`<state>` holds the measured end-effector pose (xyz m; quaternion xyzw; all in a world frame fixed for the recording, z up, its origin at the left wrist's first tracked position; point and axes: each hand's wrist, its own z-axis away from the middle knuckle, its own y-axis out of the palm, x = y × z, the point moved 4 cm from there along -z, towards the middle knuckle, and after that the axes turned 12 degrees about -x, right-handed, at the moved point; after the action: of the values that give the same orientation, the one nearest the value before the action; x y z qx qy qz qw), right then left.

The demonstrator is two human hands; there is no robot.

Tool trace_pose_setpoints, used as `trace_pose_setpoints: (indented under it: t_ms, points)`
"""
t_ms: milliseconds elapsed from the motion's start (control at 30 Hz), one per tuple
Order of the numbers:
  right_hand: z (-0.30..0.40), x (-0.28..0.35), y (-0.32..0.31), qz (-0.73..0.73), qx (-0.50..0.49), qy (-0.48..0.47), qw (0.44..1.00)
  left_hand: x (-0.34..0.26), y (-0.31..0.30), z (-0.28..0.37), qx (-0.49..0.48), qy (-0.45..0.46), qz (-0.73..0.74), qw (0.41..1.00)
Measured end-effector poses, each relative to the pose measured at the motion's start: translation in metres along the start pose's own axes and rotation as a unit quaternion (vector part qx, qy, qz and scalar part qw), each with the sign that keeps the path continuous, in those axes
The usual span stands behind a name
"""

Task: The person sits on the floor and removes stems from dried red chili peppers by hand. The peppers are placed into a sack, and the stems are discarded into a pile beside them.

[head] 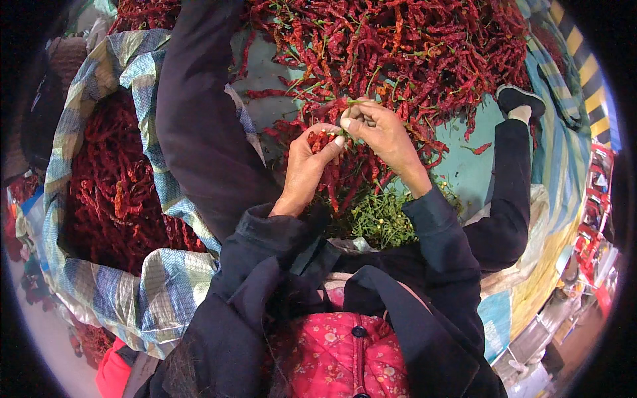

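Note:
My left hand (309, 164) is closed around several red chili peppers (321, 142), their stem ends showing near my thumb and index finger. Close beside it on the right, my right hand (380, 130) has its thumb and fingertips pinched at a green stem (354, 102); whether that stem is still joined to a pepper is hard to tell. Below both hands lies a heap of loose green stems (383, 219). Beyond them spreads a large pile of dried red chili peppers (398, 54) on a pale green sheet (463, 159).
On the left stands an open woven plastic sack (171, 288) with red chili peppers (119, 189) inside. My outstretched legs flank the pile, the dark trouser leg (199, 99) beside the sack and a black shoe (520, 99) at right. A striped woven sheet (562, 159) edges the right side.

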<state>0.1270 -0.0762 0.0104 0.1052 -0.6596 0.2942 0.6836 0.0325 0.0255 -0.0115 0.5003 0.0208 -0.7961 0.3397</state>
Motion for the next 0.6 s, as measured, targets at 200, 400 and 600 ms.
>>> trace_pose_setpoints:
  t_ms: [200,400,600]
  points:
    - [0.006,0.025,0.017,0.294,-0.054,-0.212,0.930,0.008,0.002,-0.003,0.034,-0.075,0.113,0.990]
    - [0.003,0.004,0.013,0.112,0.007,0.056,0.992,0.000,-0.005,0.001,0.068,-0.051,0.015,0.996]
    - [0.023,-0.015,0.016,-0.351,0.044,0.360,0.864,-0.008,0.001,0.006,0.096,-0.008,0.051,0.994]
